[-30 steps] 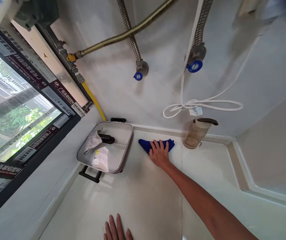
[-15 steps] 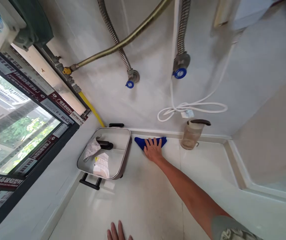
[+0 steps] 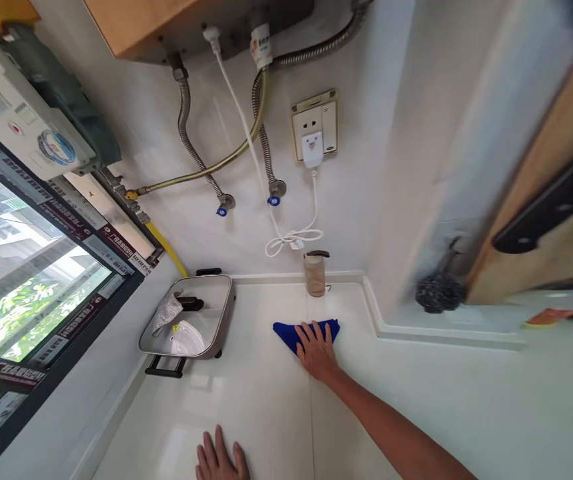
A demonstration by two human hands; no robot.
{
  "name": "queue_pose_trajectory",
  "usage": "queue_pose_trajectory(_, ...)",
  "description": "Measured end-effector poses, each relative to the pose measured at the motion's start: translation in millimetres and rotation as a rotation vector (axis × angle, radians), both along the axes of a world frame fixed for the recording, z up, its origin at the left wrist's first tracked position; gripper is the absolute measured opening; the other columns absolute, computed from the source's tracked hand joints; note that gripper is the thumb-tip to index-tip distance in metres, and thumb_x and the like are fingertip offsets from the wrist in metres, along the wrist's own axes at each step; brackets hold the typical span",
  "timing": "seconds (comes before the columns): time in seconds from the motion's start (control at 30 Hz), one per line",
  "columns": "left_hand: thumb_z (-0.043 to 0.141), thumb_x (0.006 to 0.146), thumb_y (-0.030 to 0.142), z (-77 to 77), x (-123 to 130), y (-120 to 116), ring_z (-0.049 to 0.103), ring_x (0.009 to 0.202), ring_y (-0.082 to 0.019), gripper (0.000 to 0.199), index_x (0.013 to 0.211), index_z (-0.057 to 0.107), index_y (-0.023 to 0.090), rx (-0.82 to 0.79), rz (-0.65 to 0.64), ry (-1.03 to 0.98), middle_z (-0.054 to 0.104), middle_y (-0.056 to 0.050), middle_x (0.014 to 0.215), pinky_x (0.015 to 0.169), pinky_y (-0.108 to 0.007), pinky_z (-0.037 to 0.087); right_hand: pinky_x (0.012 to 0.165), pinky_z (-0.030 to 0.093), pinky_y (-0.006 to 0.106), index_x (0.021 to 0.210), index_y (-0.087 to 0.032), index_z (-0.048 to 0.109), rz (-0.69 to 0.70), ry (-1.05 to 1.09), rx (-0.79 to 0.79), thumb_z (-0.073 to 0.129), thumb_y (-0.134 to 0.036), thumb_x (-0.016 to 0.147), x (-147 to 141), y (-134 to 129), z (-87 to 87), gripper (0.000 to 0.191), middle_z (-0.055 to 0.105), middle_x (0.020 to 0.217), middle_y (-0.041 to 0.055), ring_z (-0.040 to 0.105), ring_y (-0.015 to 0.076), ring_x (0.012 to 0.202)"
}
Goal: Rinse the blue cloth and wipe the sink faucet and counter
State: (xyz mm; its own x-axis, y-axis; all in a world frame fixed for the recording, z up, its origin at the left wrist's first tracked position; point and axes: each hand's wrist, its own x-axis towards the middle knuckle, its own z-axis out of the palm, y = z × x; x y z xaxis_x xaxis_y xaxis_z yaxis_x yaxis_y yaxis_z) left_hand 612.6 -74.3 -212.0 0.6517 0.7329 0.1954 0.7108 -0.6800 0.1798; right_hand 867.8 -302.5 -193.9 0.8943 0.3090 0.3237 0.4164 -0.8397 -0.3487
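Note:
A blue cloth [image 3: 286,334] lies spread on the pale tiled surface. My right hand [image 3: 317,352] rests flat on it with the fingers apart, pressing it down. At the bottom edge, my left hand [image 3: 221,460] shows partly, its fingers spread and nothing in them. Beyond the cloth, close to the wall, stands a clear brownish jug [image 3: 315,276] with a dark handle. To the left sits a square pan [image 3: 222,323] with black handles, holding a silvery cloth, a black-handled item and a white item.
A wall socket [image 3: 315,127] has a plug with a coiled white cable. Hoses and a yellow pipe [image 3: 166,248] run along the wall below a box-shaped appliance [image 3: 166,30]. A window is on the left. A dark scrubber [image 3: 439,292] hangs at the right.
My right hand and the blue cloth have moved back from the wall, away from the pan. The view has shifted, showing more wall and the right side. More of my left hand shows.

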Motion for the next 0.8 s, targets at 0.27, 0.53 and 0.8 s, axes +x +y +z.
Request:
queue_pose_trajectory(0.27, 0.022, 0.094, 0.045, 28.3, 3.5, -10.8, 0.028, 0.148, -0.037, 0.065, 0.146, 0.044, 0.013, -0.074, -0.023, 0.001, 0.038, -0.018, 0.158, 0.119, -0.056, 0.026, 0.119, 0.011, 0.063, 0.149, -0.028, 0.038, -0.096, -0.132, -0.087, 0.036, -0.033, 0.095, -76.7, -103.0, -29.7, 0.055, 0.048, 0.15, 0.0035, 0.031, 0.0321, 0.143)
queue_pose_trajectory(0.53, 0.023, 0.093, 0.047, 31.3, 3.1, -11.9, 0.031, 0.146, -0.04, 0.067, 0.144, 0.046, 0.011, -0.082, -0.063, -0.053, 0.04, -0.021, 0.155, 0.117, -0.058, 0.029, 0.118, 0.019, 0.063, 0.149, -0.029, 0.037, -0.287, -0.154, -0.161, 0.037, -0.033, 0.095, -145.4, -207.5, -38.1, 0.054, 0.049, 0.149, 0.0021, 0.034, 0.0308, 0.142)
queue_pose_trajectory(0.8, 0.017, 0.093, 0.051, 32.3, 4.3, -14.0, 0.031, 0.145, -0.043, 0.072, 0.144, 0.046, 0.009, -0.077, -0.093, -0.069, 0.04, -0.024, 0.154, 0.116, -0.059, 0.028, 0.118, 0.02, 0.063, 0.153, -0.026, 0.029, -0.302, -0.201, -0.225, 0.04, -0.035, 0.096, -208.8, -267.9, -35.3, 0.058, 0.05, 0.148, 0.0063, 0.042, 0.0301, 0.138)
